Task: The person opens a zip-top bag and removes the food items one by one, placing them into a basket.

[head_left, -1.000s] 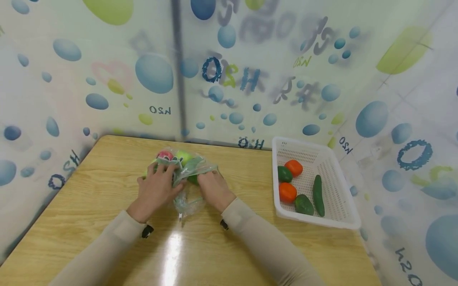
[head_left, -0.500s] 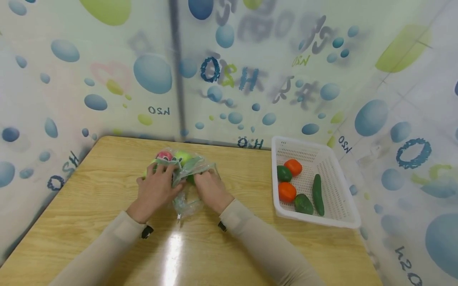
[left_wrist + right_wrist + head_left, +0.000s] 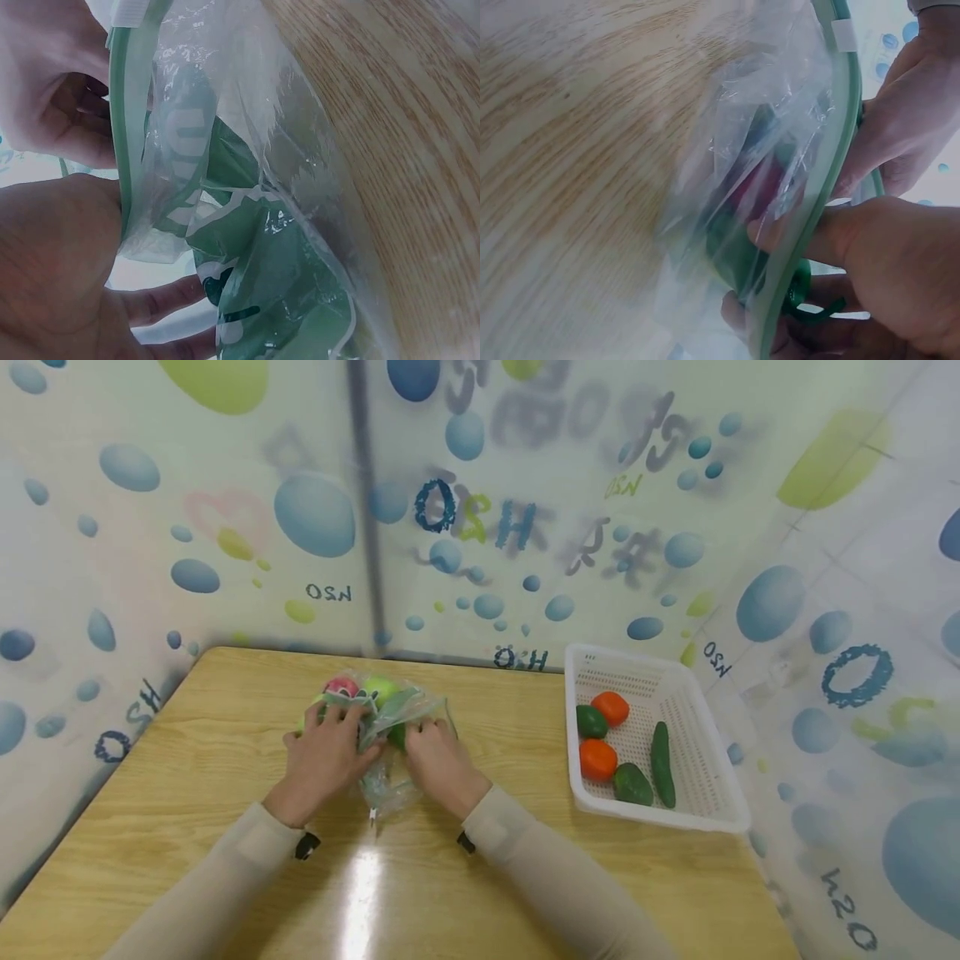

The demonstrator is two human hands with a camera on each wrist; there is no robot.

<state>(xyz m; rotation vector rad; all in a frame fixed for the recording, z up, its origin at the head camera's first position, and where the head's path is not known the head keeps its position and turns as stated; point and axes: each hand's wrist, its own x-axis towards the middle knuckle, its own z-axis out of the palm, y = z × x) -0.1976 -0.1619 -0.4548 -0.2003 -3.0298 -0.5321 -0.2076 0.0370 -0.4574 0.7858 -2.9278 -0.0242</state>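
- A clear plastic bag (image 3: pixel 390 727) with green print and a green zip strip lies on the wooden worktop (image 3: pixel 225 827), toward its far middle, with both hands on it.
- The left hand (image 3: pixel 322 760) lies over the left part of the bag; its fingers (image 3: pixel 347 720) curl onto the plastic at the zip strip and pinch it.
- The right hand (image 3: pixel 438 760) is just beside the left, on the right part of the bag; its fingers (image 3: pixel 423 727) are bent down and clamped on the plastic near the green strip.
- In the right wrist view the green zip strip (image 3: pixel 832 150) runs in a curve between thumb and fingers of the right hand (image 3: pixel 885 262), and the other hand grips the same strip further along.
- In the left wrist view the strip (image 3: pixel 124 135) stands on edge between the two hands, with crumpled film and green print spreading toward the worktop.
- Inside the bag a pink round piece (image 3: pixel 341 686) and a light green round piece (image 3: pixel 381 687) show at the far end, touching each other; a dark green piece shows between the hands.
- A white slotted basket (image 3: pixel 697 810) stands on the right side of the worktop, well apart from the bag.
- It holds two red-orange tomatoes (image 3: pixel 597 759), two dark green peppers (image 3: pixel 632 783) and a cucumber (image 3: pixel 662 763).
- Walls printed with blue bubbles surround the worktop.
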